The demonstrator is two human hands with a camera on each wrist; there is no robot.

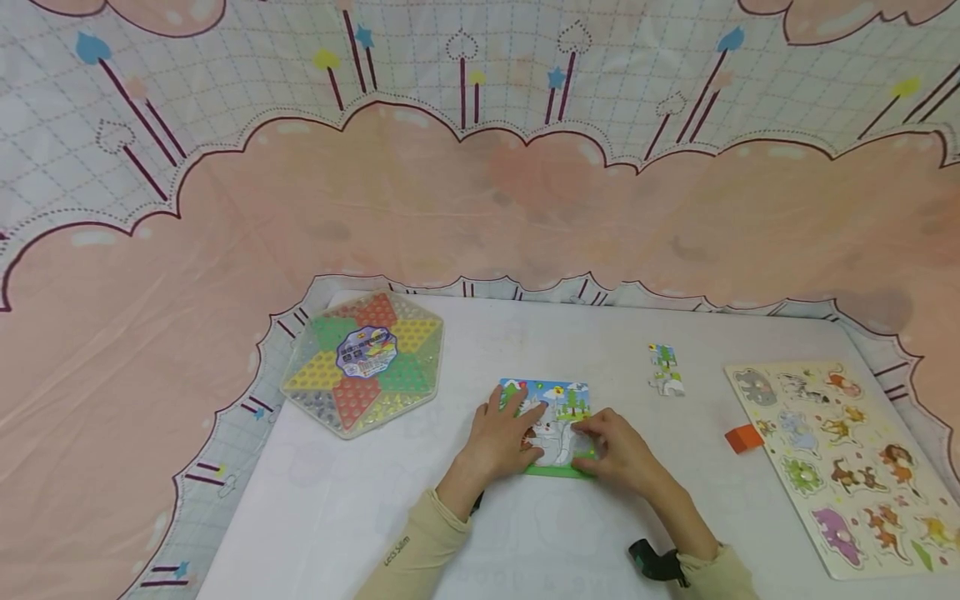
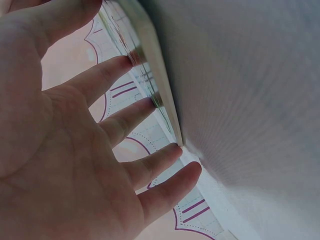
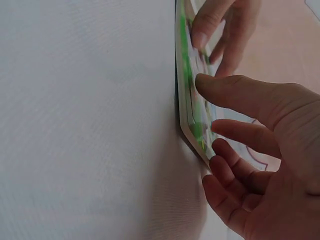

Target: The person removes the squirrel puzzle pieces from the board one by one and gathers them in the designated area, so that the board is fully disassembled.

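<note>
A small jigsaw puzzle board [image 1: 557, 471] with a green lower border and a picture of trees and a white animal lies on the white table. Across its left part rests my left hand [image 1: 501, 435], fingers spread and fingertips touching the picture; the left wrist view shows them along the board's edge. At the right side my right hand [image 1: 618, 450] touches the picture with thumb and index finger held apart. In the right wrist view no piece shows raised between that thumb [image 3: 225, 92] and index finger [image 3: 245, 134]. Both hands hide parts of the picture.
Loose puzzle pieces [image 1: 666, 371] lie beyond the right hand. An orange block [image 1: 744, 438] sits beside a wooden animal puzzle board [image 1: 813, 433] at the right. On the left is a hexagonal Chinese checkers set [image 1: 408, 375]. A patterned cloth [image 1: 480, 208] hangs behind the table.
</note>
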